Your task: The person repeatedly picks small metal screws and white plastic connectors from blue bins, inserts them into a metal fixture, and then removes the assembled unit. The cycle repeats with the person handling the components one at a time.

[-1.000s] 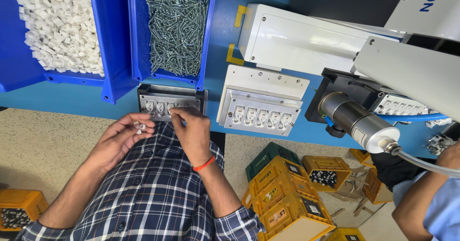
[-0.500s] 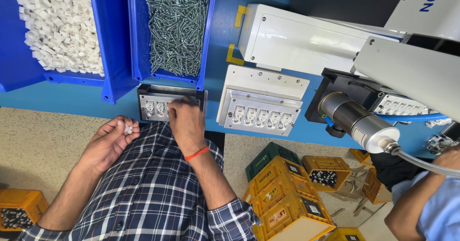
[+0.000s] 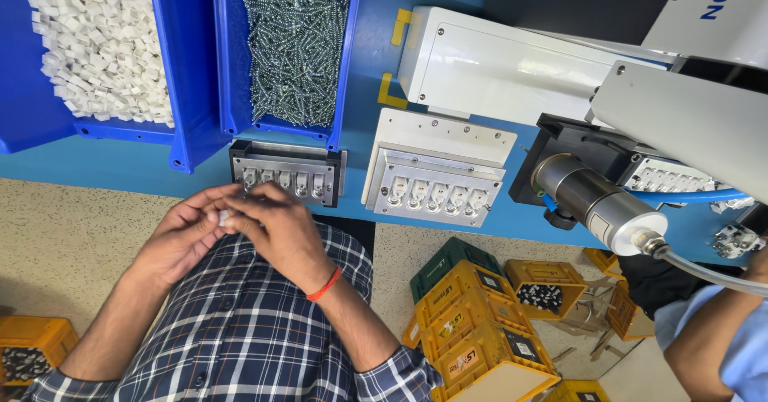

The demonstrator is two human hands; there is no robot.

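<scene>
While both meet: left hand (image 3: 180, 238) and right hand (image 3: 276, 230) pinch small white part (image 3: 225, 217), at 6 o'clock of grey fixture (image 3: 288, 174).
Crates: yellow crates (image 3: 480, 330), label stickers, 4 o'clock.
Hidden: part mostly covered by fingers.

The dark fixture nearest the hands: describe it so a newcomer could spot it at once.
Start at the blue bin of screws on the blue bench. At its near edge sits the dark fixture, a grey block with one row of small pockets, just beyond both hands. Unlike the white fixture to its right, it is dark and smaller.
</scene>
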